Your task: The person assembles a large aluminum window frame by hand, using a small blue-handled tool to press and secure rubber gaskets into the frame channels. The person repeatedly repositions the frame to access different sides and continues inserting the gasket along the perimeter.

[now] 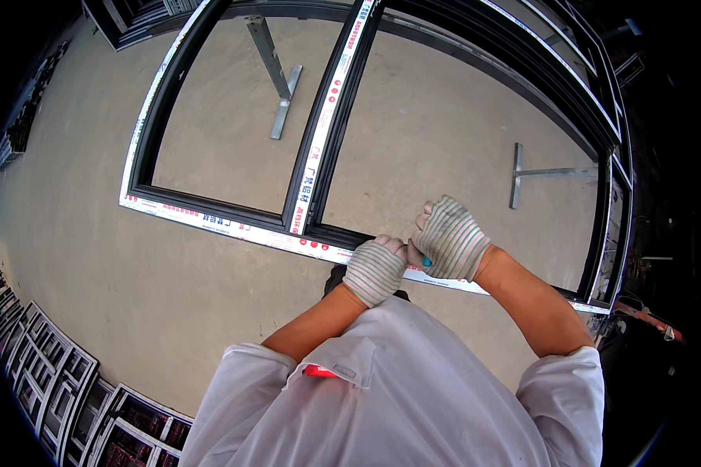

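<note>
A large black window frame (218, 219) with printed white protective film on its faces lies before me, raised above the floor. Both my hands wear striped knit gloves and meet over its near rail. My left hand (375, 270) is closed at the rail; whatever its fingers hold is hidden. Just to the right, my right hand (450, 238) is closed in a fist around a small teal object (427, 262). Only a bit of that object shows, so its kind cannot be made out. The knuckles of the two hands are close together.
A film-covered mullion (313, 167) divides the frame. Grey metal stand legs (276, 74) and a T-shaped foot (516, 176) show through its openings. Several finished-looking frames (51, 366) are stacked at the lower left. More frames (144, 23) lie at the far left.
</note>
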`<state>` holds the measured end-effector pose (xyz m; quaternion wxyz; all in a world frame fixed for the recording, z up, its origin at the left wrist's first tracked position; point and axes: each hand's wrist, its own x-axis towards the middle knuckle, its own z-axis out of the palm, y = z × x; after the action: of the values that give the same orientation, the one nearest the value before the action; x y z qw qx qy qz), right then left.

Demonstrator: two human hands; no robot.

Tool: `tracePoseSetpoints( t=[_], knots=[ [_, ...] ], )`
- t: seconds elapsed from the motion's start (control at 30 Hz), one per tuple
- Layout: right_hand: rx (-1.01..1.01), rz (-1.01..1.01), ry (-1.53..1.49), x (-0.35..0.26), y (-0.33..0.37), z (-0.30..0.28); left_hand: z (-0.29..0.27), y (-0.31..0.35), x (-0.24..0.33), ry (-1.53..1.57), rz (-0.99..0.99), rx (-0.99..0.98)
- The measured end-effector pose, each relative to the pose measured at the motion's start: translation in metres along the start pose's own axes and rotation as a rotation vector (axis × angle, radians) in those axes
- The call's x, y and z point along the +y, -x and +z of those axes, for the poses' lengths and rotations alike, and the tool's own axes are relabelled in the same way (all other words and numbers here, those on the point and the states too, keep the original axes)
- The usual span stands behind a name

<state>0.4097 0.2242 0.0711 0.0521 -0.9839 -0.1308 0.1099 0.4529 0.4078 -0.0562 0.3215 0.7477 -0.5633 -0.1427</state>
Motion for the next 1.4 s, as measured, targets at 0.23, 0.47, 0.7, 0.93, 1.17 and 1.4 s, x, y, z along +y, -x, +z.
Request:
tracePoseSetpoints(
  t=[0.23, 0.47, 0.7, 0.93, 1.17, 1.4],
  knots=[
    [-0.052, 0.218, -0.072, -0.010, 0.007, 0.004, 0.000, 0.001, 0.000, 0.013, 0.032, 0.005],
    [-0.151, 0.356, -0.164, -0.015, 0.004, 0.002, -0.006, -0.001, 0.002, 0.063, 0.055, 0.072],
    [-0.050, 0.214, -0.098, -0.012, 0.015, 0.007, -0.009, -0.004, 0.009, 0.045, 0.081, 0.087],
    [-0.149, -0.016, 0.000, -0.001, 0.005, -0.004, 0.004, -0.001, 0.002, 0.027, 0.131, 0.172],
    [-0.151, -0.105, 0.020, -0.003, 0.000, -0.019, -0.002, -0.003, 0.017, -0.025, 0.031, 0.138],
    [0.242, -0.012, 0.067, 0.023, 0.020, -0.128, 0.012, -0.007, 0.018, -0.062, 0.129, 0.262]
  ],
)
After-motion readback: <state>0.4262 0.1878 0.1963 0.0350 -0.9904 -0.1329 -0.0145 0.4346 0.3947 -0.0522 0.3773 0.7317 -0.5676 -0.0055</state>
